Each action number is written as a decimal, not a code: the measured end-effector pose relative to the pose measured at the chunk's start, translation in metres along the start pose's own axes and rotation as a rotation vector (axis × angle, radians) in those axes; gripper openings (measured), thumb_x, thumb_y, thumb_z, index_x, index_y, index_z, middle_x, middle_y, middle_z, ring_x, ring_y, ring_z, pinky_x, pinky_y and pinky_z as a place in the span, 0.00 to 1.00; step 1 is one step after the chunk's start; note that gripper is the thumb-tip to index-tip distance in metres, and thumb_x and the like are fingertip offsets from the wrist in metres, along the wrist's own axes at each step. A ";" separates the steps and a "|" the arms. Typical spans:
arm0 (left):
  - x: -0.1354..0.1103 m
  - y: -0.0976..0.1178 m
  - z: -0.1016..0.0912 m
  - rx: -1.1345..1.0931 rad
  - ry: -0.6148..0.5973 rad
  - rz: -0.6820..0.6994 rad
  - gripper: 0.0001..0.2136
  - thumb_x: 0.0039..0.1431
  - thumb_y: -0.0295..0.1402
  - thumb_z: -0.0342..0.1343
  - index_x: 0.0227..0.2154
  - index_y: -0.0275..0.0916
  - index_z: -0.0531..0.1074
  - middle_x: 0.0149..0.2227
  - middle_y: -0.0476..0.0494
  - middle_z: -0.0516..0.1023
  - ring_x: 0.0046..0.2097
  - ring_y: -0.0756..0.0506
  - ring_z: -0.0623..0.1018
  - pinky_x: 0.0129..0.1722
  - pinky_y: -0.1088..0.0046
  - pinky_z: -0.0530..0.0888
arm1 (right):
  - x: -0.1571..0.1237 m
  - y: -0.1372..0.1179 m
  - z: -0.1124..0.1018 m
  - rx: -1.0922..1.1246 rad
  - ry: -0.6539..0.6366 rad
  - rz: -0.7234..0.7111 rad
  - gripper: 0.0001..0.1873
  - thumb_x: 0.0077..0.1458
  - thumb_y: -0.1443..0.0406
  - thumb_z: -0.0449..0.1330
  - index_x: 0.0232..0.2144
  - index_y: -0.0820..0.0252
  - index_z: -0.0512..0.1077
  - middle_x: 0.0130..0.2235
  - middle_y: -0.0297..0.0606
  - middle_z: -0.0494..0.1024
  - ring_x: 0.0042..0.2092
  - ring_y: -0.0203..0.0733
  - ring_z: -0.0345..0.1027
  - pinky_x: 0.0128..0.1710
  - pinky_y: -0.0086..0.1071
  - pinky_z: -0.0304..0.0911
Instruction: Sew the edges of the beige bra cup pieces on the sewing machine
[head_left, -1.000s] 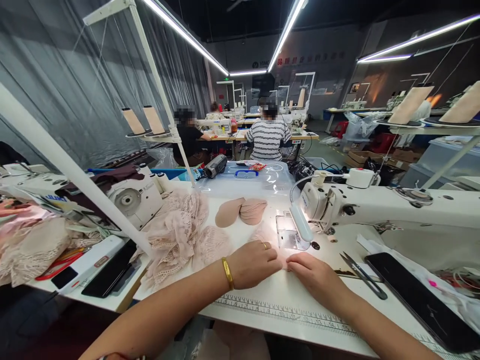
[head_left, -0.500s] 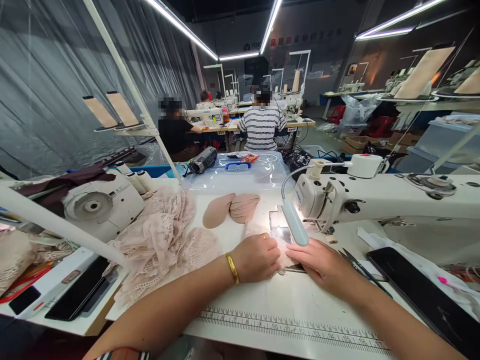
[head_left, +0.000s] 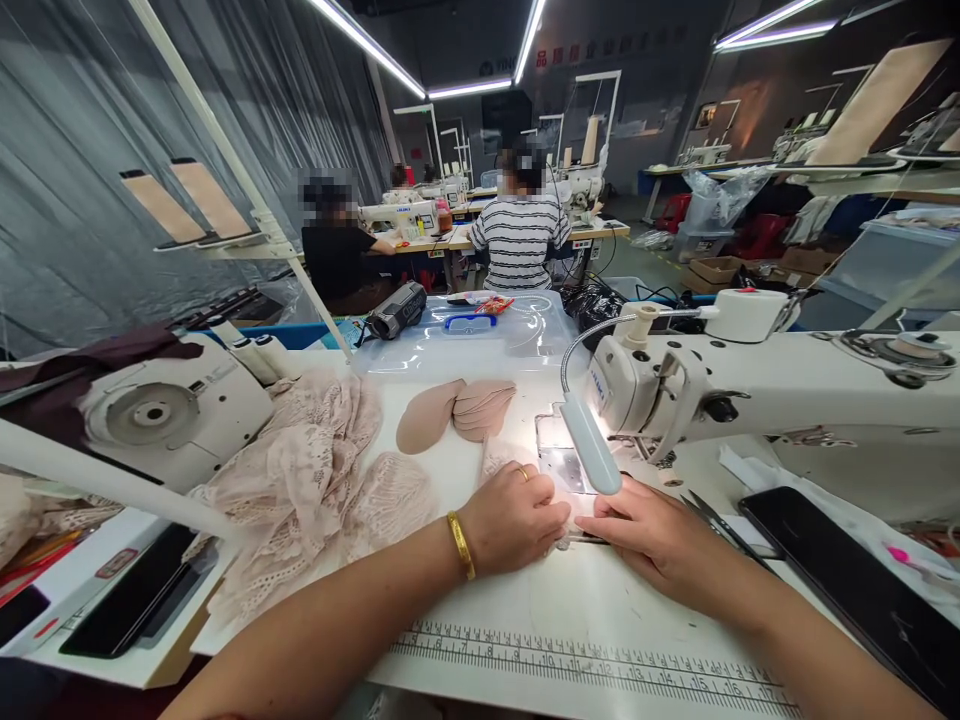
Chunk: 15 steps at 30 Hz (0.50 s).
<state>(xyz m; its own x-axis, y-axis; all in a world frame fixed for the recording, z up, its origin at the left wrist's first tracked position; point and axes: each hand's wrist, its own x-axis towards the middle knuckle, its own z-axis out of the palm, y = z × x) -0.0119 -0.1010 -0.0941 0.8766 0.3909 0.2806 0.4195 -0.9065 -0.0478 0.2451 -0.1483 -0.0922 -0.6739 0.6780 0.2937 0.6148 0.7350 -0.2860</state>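
My left hand [head_left: 517, 520], fingers curled in, grips a piece of pale pink lace fabric [head_left: 501, 455] on the table in front of the sewing machine [head_left: 652, 385]. Fingers stretched out, my right hand [head_left: 649, 530] lies on the fabric's right part, just below the lamp head [head_left: 592, 445]. The lamp hides some of the lit needle plate area. Behind my left hand are several smooth beige pads [head_left: 484, 408], overlapped in a fan. A heap of pink lace [head_left: 300, 460] spreads to the left.
Black scissors [head_left: 712, 520] and a black phone [head_left: 832, 570] lie to the right. A printed ruler [head_left: 600, 665] runs along the front edge. Behind the table stands a clear plastic box [head_left: 465, 345]. Thread cones [head_left: 214, 200] stand at left; two people sit ahead.
The camera view has tilted and shifted slightly. My left hand has edged toward the right hand, its fingers drawn tighter on the lace. My right hand stays flat by the fabric.
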 end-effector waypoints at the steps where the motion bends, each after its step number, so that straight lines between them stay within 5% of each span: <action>1: 0.000 0.000 0.000 0.001 0.003 0.005 0.09 0.70 0.35 0.49 0.37 0.40 0.73 0.35 0.45 0.72 0.36 0.45 0.67 0.39 0.65 0.65 | 0.000 0.000 0.000 -0.002 0.002 0.002 0.20 0.68 0.72 0.48 0.50 0.51 0.77 0.35 0.38 0.74 0.40 0.43 0.65 0.36 0.33 0.60; 15: 0.006 0.004 0.006 0.038 0.029 0.055 0.07 0.68 0.33 0.50 0.37 0.38 0.72 0.31 0.45 0.69 0.33 0.45 0.66 0.35 0.66 0.64 | -0.001 -0.001 -0.002 -0.019 0.047 0.029 0.19 0.69 0.69 0.49 0.48 0.49 0.77 0.34 0.38 0.75 0.39 0.44 0.66 0.37 0.35 0.64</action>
<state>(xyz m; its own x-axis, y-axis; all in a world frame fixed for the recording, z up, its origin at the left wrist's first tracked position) -0.0035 -0.1015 -0.0987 0.8916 0.3358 0.3037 0.3804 -0.9193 -0.1003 0.2464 -0.1499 -0.0901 -0.6357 0.6985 0.3286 0.6417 0.7148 -0.2779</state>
